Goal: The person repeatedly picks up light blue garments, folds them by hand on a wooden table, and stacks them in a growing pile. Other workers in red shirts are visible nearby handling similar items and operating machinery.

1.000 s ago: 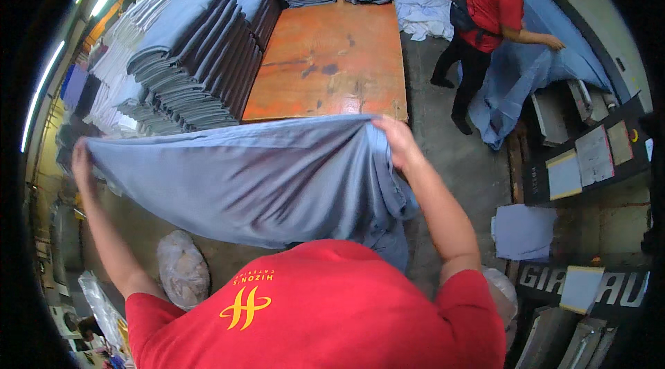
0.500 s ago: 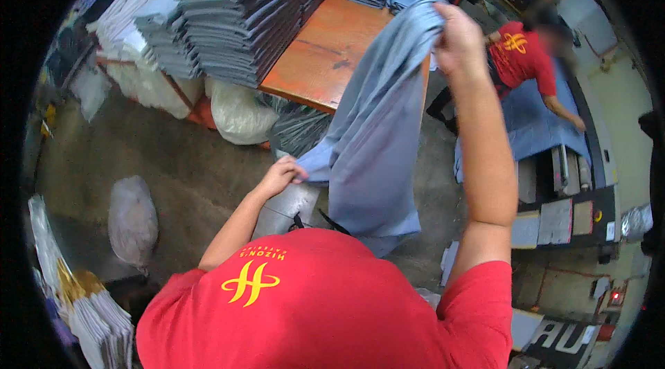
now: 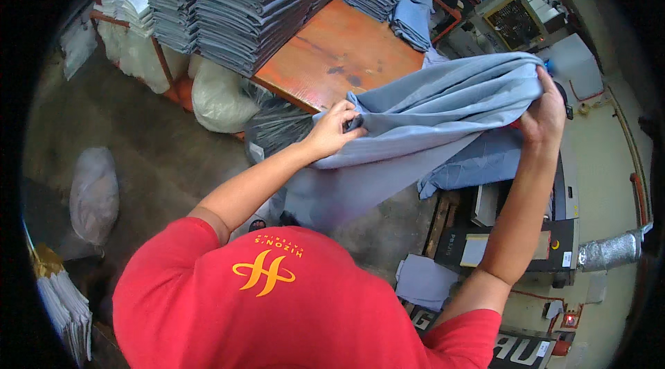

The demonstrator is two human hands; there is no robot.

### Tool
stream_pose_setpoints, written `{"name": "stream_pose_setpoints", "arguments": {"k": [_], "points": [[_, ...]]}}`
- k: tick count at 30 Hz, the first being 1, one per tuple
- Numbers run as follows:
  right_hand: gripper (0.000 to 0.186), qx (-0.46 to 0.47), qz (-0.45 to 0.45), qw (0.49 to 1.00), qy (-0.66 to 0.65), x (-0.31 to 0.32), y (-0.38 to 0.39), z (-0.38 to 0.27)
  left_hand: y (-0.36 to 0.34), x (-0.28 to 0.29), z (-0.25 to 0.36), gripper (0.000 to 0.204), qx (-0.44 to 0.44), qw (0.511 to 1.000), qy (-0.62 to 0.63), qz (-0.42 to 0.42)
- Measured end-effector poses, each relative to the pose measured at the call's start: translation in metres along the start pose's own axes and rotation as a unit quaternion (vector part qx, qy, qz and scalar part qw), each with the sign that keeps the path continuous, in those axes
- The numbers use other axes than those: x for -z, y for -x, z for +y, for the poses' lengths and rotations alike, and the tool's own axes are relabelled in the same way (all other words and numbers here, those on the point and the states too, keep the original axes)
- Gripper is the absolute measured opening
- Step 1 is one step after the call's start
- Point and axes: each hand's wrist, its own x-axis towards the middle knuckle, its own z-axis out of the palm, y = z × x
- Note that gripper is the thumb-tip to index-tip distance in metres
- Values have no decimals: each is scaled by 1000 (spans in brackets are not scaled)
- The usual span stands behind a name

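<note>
Plainly, nearest the eye is the person's red shirt (image 3: 277, 313), and past it both hands have hold of one loose blue-grey cloth (image 3: 429, 102). The left hand (image 3: 332, 132) is nearly closed, thumb and fingers pinching the cloth's near edge; the right hand (image 3: 544, 114) is curled tight round its bunched far end. The cloth spans the gap between them in long folds, its lower part hanging in front of the person.

The step in hand looks to be gathering and straightening this cloth in mid-air. As I judge it, the next move calls for a firm pinch at both ends and even tension, so that the folds open out.

A small dark thing (image 3: 355, 123) shows by the left thumb; I cannot tell what it is. The cloth's lower edge is blurred, partly lost behind the shirt. Farther on, the cloth cuts across the orange table (image 3: 346, 57), whether touching it I cannot tell, and covers part of another blue sheet (image 3: 478, 161). The tall folded stack (image 3: 260, 16) is cut off at the top.
</note>
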Motion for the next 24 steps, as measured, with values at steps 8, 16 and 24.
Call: {"name": "stream_pose_setpoints", "arguments": {"k": [8, 16, 24], "points": [[25, 31, 78, 996, -10, 91, 22, -47, 45, 30, -117, 32, 224, 953, -195, 62], [27, 99, 336, 932, 95, 244, 4, -52, 51, 158, -66, 32, 132, 973, -53, -183], [23, -16, 409, 749, 522, 339, 28, -6, 92, 136, -2, 40, 46, 934, -99, -339]]}}
